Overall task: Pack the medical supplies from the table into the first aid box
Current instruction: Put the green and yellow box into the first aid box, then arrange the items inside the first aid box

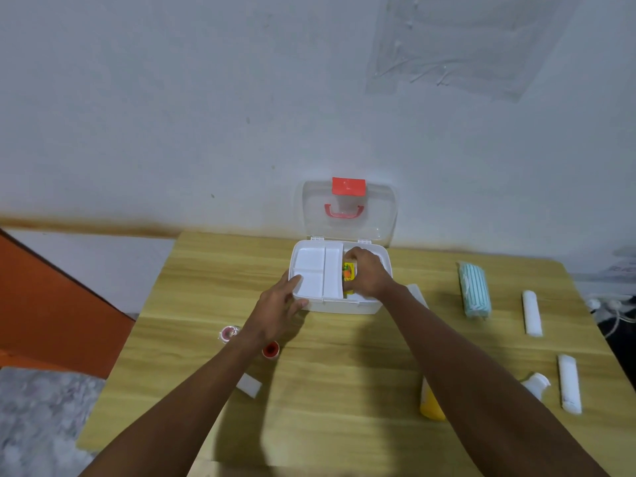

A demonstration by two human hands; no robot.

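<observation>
now the white first aid box [344, 306] stands open on the wooden table [327, 390], near the wall, its clear lid [375, 218] upright. the right hand [366, 271] is inside the right part of the box, closed around a yellow packet [347, 271]. the left hand [280, 306] rests with loose fingers on the front left corner of the box, beside the white divided tray [318, 270]. still on the table: a striped pack [475, 289], two white rolls [531, 313] [569, 383], a yellow bottle [432, 402], two tape rolls [230, 333] [271, 349].

Right hand [368, 271] presses yellow packet [347, 271] into first aid box [344, 304].
</observation>
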